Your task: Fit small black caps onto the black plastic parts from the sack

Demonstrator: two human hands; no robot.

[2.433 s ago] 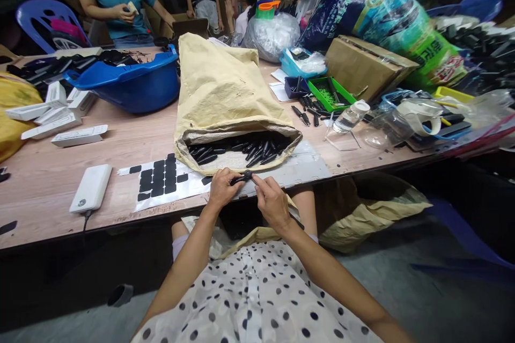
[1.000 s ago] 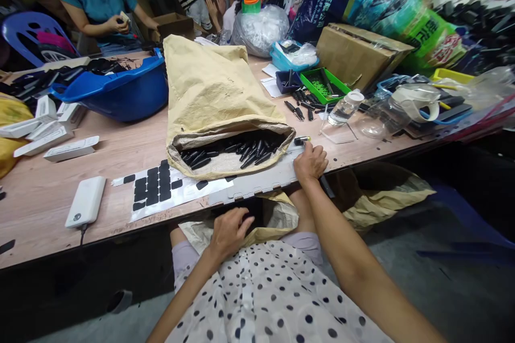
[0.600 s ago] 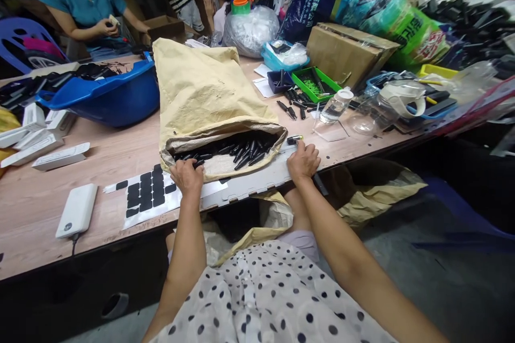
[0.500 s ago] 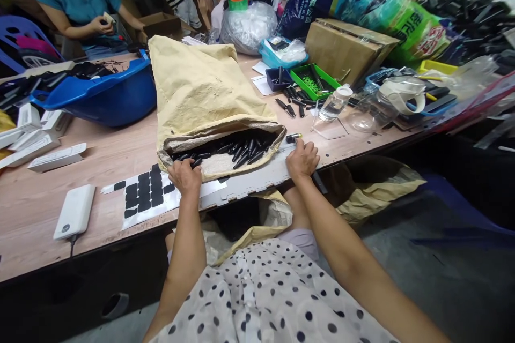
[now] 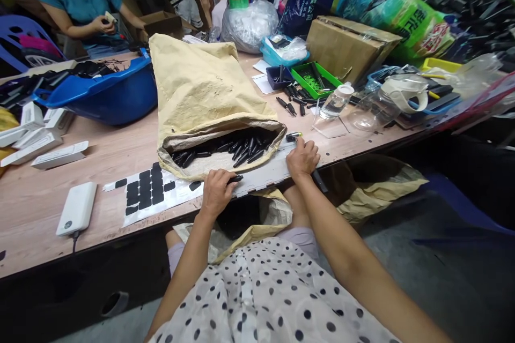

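My left hand [image 5: 217, 193] is closed round a slim black pen-shaped piece [image 5: 235, 178], whose tip sticks out to the right over a grey-white board [image 5: 261, 172] at the table edge. My right hand [image 5: 302, 159] rests at the board's right end, wrapped round a small hammer [image 5: 294, 136]. Its short head, dark with a yellow end, shows above the fist, and a black handle end pokes out below. Behind both hands lies a beige sack [image 5: 201, 80], mouth towards me, with many black pen-shaped pieces [image 5: 247, 149] inside.
Left of the sack are a blue basin [image 5: 112, 96], white boxes [image 5: 60, 155], a white power bank [image 5: 76, 209] and a sheet of black stickers [image 5: 145, 193]. On the right stand a green tray [image 5: 316, 79], a clear bottle [image 5: 337, 101] and a cardboard box [image 5: 350, 48]. A co-worker [image 5: 76, 10] sits across.
My left hand has moved right from the sack's mouth to the board, bringing a black pen-shaped piece out. My right hand has stayed in place with the hammer.
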